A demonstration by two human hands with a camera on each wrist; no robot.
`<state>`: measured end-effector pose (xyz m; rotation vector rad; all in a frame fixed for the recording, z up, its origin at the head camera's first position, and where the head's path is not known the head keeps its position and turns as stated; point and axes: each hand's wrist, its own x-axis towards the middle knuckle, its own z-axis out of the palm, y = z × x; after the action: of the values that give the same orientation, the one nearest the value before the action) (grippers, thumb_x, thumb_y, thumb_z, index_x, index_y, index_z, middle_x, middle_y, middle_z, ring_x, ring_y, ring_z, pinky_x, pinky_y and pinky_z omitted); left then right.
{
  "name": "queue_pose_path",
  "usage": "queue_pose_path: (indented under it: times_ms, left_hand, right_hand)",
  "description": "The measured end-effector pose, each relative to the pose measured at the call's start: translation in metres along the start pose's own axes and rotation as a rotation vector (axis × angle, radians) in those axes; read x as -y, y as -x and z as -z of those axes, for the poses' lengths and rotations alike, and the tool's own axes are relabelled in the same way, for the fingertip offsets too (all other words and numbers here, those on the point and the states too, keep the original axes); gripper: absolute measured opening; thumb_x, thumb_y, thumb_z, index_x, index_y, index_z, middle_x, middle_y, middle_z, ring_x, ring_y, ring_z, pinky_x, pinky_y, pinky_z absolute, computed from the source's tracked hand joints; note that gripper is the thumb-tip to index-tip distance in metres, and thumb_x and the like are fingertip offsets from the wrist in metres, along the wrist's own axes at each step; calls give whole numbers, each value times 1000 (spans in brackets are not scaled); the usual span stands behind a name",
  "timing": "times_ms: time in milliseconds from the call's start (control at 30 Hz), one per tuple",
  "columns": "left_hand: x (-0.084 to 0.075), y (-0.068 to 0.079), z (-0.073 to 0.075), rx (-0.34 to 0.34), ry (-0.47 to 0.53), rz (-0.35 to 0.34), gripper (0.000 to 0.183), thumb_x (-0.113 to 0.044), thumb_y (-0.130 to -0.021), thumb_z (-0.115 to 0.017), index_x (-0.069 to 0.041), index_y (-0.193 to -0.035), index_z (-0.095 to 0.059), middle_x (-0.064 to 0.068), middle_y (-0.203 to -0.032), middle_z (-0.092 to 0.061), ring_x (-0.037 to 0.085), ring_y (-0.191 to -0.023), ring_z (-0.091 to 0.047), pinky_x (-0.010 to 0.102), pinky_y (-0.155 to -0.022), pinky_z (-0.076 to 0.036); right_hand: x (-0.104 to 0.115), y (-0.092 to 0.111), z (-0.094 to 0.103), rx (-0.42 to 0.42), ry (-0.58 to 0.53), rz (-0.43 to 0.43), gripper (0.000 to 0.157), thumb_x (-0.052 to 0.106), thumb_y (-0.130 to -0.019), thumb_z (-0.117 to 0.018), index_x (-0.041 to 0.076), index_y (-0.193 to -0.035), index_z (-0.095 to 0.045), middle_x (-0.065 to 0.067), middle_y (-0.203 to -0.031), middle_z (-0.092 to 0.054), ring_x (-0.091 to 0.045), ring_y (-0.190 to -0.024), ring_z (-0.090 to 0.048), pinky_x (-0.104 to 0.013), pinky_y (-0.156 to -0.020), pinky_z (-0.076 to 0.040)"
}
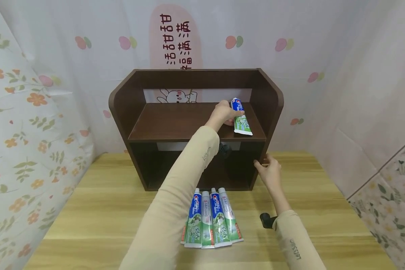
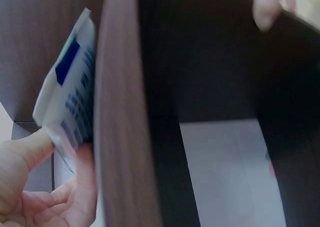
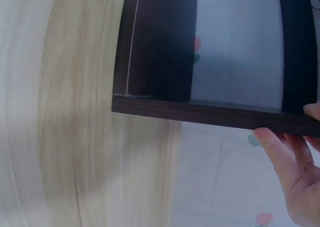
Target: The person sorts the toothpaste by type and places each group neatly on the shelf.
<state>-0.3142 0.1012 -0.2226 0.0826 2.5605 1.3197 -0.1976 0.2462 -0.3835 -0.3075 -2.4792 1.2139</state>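
My left hand (image 1: pixel 222 112) pinches a blue, white and green toothpaste tube (image 1: pixel 242 123) at the right end of the upper board of a dark brown two-level shelf (image 1: pixel 168 118). The left wrist view shows the thumb and fingers on the near end of the tube (image 2: pixel 75 92), close over the board's front edge. Lower down, my right hand (image 1: pixel 271 172) grips the shelf's right side panel. In the right wrist view the thumb lies inside and the fingers outside the panel edge (image 3: pixel 210 118). Several more toothpaste tubes (image 1: pixel 219 221) lie side by side before the shelf.
The shelf stands on a wood-grain table (image 1: pixel 98 217) against a patterned cloth backdrop (image 1: pixel 98 48). Its lower compartment opens toward me below the board. My left sleeve (image 1: pixel 175 195) crosses the shelf front and hides part of the tube row.
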Motion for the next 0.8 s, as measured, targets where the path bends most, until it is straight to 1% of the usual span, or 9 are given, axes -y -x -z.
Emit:
queue_pose_path:
  times_ms: [100, 233, 300, 333, 433, 533, 667, 733, 800]
  left_hand:
    - [5, 8, 3, -60, -114, -79, 54, -35, -83, -65, -2, -121, -46, 11, -108, -61, 16, -73, -68, 17, -54, -53]
    - [12, 17, 4, -161, -295, -236, 56, -41, -85, -61, -2, -122, -45, 10, -108, -60, 18, -85, -65, 23, -68, -54]
    - [16, 20, 6, -181, -333, -288, 53, -42, -87, -58, -2, -120, -45, 10, -105, -61, 19, -86, -64, 26, -72, -53]
    - [17, 20, 7, -174, -324, -301, 51, -41, -88, -57, -2, -118, -45, 11, -103, -62, 19, -85, -65, 27, -73, -52]
    - [23, 25, 13, -101, -255, -281, 41, -36, -90, -54, -3, -112, -47, 12, -103, -61, 18, -77, -68, 27, -77, -53]
    - [29, 33, 20, -29, -152, -260, 33, -29, -91, -55, -2, -108, -48, 13, -103, -60, 18, -74, -68, 24, -73, -55]
    - [45, 48, 31, 19, -16, -290, 27, -23, -90, -57, 0, -104, -51, 14, -93, -62, 18, -72, -66, 21, -61, -56]
    - [55, 59, 38, 34, 11, -307, 26, -22, -90, -57, 0, -103, -52, 13, -89, -62, 17, -70, -64, 22, -61, -56]
    - [65, 70, 43, 44, 7, -319, 25, -22, -90, -57, -1, -103, -53, 11, -87, -62, 18, -70, -64, 23, -62, -56]
  right_hand:
    - [1, 0, -2, 3, -3, 1, 23, 14, -87, -57, -4, -102, -56, -30, -103, -61, -43, -87, -64, -29, -58, -55]
    - [1, 0, -2, 1, -4, 10, 23, 14, -88, -56, -4, -103, -56, -29, -102, -60, -41, -84, -65, -25, -54, -53]
    - [1, 1, -2, 6, -3, 18, 24, 14, -88, -55, -3, -104, -56, -29, -103, -60, -39, -80, -65, -24, -53, -53]
    - [1, 0, -1, 10, -4, 20, 24, 15, -89, -55, -3, -105, -56, -28, -103, -59, -38, -78, -65, -24, -54, -53]
    - [0, 0, -1, 18, -4, 22, 26, 16, -89, -55, -3, -107, -56, -28, -105, -59, -37, -78, -65, -24, -54, -54]
    - [1, 0, 0, 24, -17, 18, 27, 15, -89, -54, -3, -109, -55, -27, -107, -58, -39, -84, -64, -21, -54, -53]
    - [1, 0, 0, 23, -23, 11, 27, 14, -89, -54, -4, -110, -55, -27, -108, -58, -40, -90, -64, -15, -53, -51]
    - [1, 0, -1, 23, -23, 8, 28, 15, -89, -54, -3, -110, -55, -27, -107, -59, -40, -90, -64, -15, -52, -50]
    - [1, 0, -1, 24, -21, 8, 28, 15, -89, -54, -4, -110, -55, -28, -107, -59, -40, -91, -64, -14, -52, -49]
